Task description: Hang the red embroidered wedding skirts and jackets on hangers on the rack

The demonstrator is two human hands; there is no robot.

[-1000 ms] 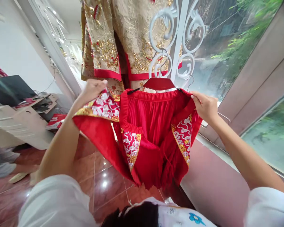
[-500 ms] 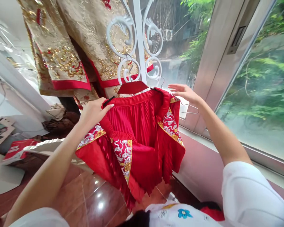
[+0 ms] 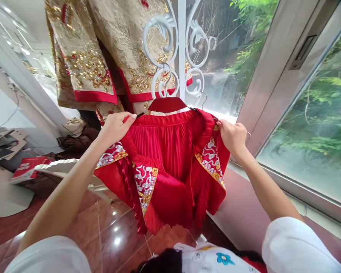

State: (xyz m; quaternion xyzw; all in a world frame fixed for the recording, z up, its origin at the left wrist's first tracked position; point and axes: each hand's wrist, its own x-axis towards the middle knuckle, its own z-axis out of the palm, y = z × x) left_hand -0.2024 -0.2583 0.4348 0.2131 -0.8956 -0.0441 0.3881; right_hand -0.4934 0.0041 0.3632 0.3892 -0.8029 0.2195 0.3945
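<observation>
A red pleated skirt [image 3: 170, 136] with silver and gold embroidered panels hangs by its waistband from a dark red hanger [image 3: 167, 104]. The hanger's metal hook loops over white scrollwork [image 3: 182, 49]. My left hand [image 3: 116, 127] pinches the waistband's left corner, beside a black clip [image 3: 140, 115]. At the opposite corner, my right hand [image 3: 233, 136] is closed on the skirt's upper edge, fingers curled. Between both hands the waistband is spread wide. A wire hanger partly shows behind the right side of the skirt.
Cream and gold sequined garments [image 3: 139, 76] with red hems hang behind, to the left. A sliding window [image 3: 315, 113] lies to the right, above a pink wall. Below left are a white chair [image 3: 57, 167], a red box [image 3: 28, 168] and the tiled floor [image 3: 113, 227].
My right hand has come down from beside the skirt, fingers extended, and closed on its right corner. My left hand keeps its hold. The view has shifted slightly left.
</observation>
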